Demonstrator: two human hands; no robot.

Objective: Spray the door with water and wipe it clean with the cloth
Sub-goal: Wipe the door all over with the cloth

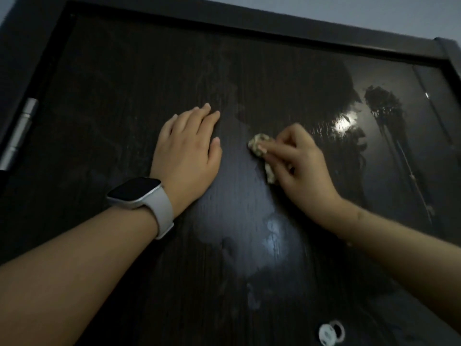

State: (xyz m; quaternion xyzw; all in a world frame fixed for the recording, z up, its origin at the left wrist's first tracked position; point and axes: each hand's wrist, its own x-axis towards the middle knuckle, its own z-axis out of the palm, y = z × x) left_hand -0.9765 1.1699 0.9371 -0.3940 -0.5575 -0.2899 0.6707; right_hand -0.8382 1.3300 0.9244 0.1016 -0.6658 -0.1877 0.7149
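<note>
A dark wood-grain door [112, 108] fills the view, with wet streaks and shiny patches across its middle and right. My left hand [185, 148] lies flat on the door with straight fingers, a white smartwatch on the wrist. To its right, my right hand [296, 166] grips a small crumpled pale cloth [259, 146] and presses it against the door. Most of the cloth is hidden under the fingers. No spray bottle is in view.
A dark door frame [274, 28] runs along the top and right. A silver hinge [21, 131] sits on the left edge. A small white round fitting [330, 333] is fixed low on the door. Pale wall shows above the frame.
</note>
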